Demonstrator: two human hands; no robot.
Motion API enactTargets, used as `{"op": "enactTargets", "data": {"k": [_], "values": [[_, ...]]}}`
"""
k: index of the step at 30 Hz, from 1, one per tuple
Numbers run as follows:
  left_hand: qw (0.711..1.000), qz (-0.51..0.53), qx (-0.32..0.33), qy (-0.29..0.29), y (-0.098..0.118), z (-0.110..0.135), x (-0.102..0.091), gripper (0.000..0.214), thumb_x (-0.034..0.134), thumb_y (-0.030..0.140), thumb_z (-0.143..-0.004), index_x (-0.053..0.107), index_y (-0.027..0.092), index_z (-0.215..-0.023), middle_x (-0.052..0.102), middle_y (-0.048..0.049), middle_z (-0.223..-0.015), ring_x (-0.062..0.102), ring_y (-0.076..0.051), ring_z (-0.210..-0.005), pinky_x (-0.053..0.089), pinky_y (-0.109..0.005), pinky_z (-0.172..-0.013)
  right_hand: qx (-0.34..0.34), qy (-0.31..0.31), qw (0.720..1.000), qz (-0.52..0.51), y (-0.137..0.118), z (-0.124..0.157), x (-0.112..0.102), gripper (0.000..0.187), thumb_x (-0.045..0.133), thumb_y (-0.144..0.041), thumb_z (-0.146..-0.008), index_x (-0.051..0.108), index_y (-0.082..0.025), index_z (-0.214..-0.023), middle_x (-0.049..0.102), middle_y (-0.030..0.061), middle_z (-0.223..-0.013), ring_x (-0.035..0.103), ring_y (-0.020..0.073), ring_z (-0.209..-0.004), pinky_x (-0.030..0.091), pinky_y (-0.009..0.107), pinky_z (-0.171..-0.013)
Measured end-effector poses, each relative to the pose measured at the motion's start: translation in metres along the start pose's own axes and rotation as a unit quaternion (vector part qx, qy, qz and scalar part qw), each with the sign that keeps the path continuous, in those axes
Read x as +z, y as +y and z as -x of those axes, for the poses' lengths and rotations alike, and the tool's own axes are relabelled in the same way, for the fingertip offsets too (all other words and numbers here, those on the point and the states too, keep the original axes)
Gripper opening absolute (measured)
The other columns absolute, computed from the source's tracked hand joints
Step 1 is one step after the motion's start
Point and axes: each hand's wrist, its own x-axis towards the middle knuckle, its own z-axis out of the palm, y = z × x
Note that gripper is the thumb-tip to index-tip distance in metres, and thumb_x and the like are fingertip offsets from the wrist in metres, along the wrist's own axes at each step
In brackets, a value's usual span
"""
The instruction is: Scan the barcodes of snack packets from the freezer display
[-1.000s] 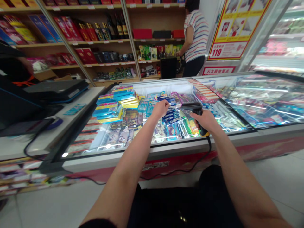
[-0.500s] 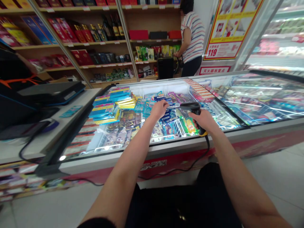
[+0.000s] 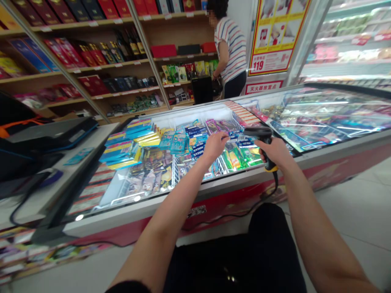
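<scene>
An open chest freezer (image 3: 214,185) full of coloured ice-cream packets stands in front of me. My left hand (image 3: 215,146) reaches into it, fingers curled down at the edge of a row of blue packets (image 3: 195,140), beside some green packets (image 3: 235,158). What the fingers grip is hidden. My right hand (image 3: 275,151) is closed round the handle of a black barcode scanner (image 3: 259,132) with a yellow base. The scanner's head points left, toward my left hand. Its black cable (image 3: 244,213) hangs down the freezer's red front.
At the left is a white counter (image 3: 88,152) with a dark laptop (image 3: 55,132) and cables. Wooden shelves (image 3: 100,61) of boxes and bottles fill the back. A person in a striped shirt (image 3: 232,44) stands behind the freezer. A closed glass lid (image 3: 330,118) covers the freezer's right half.
My left hand has drawn back from the far blue packets toward the front of the freezer, closer to the scanner. The right hand keeps its hold. The view has shifted left and down.
</scene>
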Motion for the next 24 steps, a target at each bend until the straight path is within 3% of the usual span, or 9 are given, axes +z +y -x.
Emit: {"op": "enactTargets", "data": {"k": [5, 10, 16, 24], "values": [[0.999, -0.016, 0.041, -0.032, 0.030, 0.000, 0.033, 0.023, 0.052, 0.031, -0.096, 0.071, 0.021, -0.104, 0.074, -0.0054, -0.104, 0.065, -0.021, -0.099, 0.046, -0.032, -0.092, 0.012, 0.028, 0.999, -0.035, 0.007, 0.002, -0.023, 0.023, 0.072, -0.029, -0.076, 0.054, -0.018, -0.068, 0.055, -0.0019, -0.048, 0.049, 0.0115, -0.033, 0.042, 0.023, -0.031], [0.995, -0.064, 0.067, -0.044, 0.044, 0.002, 0.059, 0.019, 0.055, 0.030, -0.094, 0.068, 0.019, -0.102, 0.072, -0.0074, -0.103, 0.063, -0.023, -0.100, 0.045, -0.034, -0.090, 0.016, 0.034, 0.997, -0.068, 0.017, 0.000, -0.033, 0.023, 0.072, -0.029, -0.076, 0.053, -0.018, -0.068, 0.054, -0.0021, -0.048, 0.049, 0.0112, -0.034, 0.041, 0.022, -0.030], [0.985, -0.143, 0.091, -0.043, 0.049, 0.004, 0.064, 0.026, 0.067, 0.038, -0.087, 0.060, 0.017, -0.103, 0.064, -0.0098, -0.111, 0.058, -0.025, -0.106, 0.043, -0.034, -0.090, 0.017, 0.031, 0.997, -0.065, 0.027, -0.004, -0.037, 0.024, 0.071, -0.030, -0.077, 0.054, -0.017, -0.067, 0.054, -0.0016, -0.048, 0.049, 0.0112, -0.033, 0.042, 0.023, -0.030], [0.986, -0.153, 0.053, -0.037, 0.050, -0.009, 0.071, 0.018, 0.063, 0.031, -0.090, 0.059, 0.017, -0.101, 0.064, -0.0107, -0.109, 0.058, -0.025, -0.107, 0.041, -0.034, -0.090, 0.018, 0.029, 0.997, -0.070, 0.024, -0.004, -0.037, 0.023, 0.072, -0.029, -0.076, 0.053, -0.017, -0.069, 0.055, -0.0018, -0.048, 0.050, 0.0114, -0.033, 0.042, 0.022, -0.030]]}}
